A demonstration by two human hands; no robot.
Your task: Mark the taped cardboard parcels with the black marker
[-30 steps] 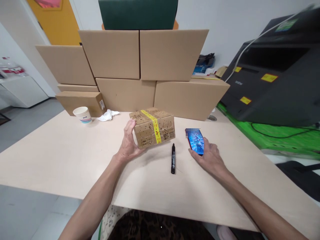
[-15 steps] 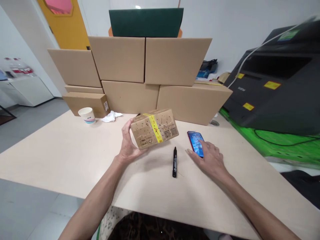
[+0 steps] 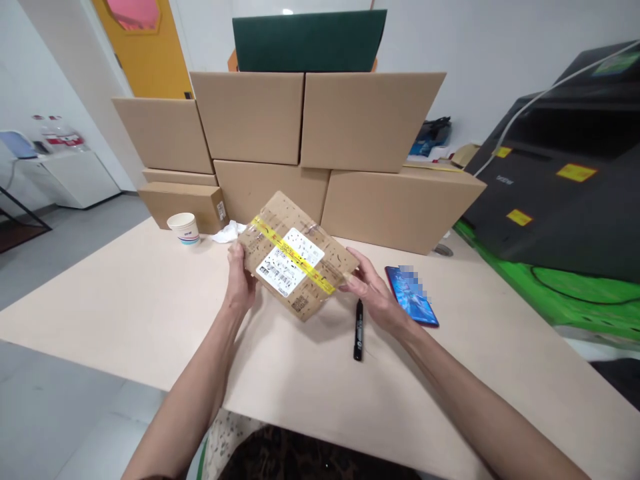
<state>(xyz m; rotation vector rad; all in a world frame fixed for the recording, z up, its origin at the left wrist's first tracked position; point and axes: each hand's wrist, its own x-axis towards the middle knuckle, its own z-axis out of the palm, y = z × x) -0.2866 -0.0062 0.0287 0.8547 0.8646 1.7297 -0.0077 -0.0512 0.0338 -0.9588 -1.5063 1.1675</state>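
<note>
A small brown cardboard box (image 3: 305, 217) is held tilted above the table, its face with a white label and a strip of yellow tape turned toward me. My left hand (image 3: 241, 280) grips its left corner, the fingers partly hidden behind it. At the right corner, my right hand (image 3: 373, 290) has its thumb on the front and its fingers around the edge. A black marker (image 3: 359, 333) lies on the table just below my right hand. To the right of that hand rests a phone (image 3: 413, 297) with a lit blue screen.
Large cardboard boxes (image 3: 250, 120) are stacked along the table's back, with a dark green box (image 3: 310, 43) on top. A paper cup (image 3: 184, 230) and a crumpled white tissue (image 3: 227, 232) stand at the back left. A black printer (image 3: 560, 180) sits on a green surface at right.
My right hand has left the phone and taken hold of the box's right side. The box has turned, bringing its labelled face into view. The view has shifted slightly.
</note>
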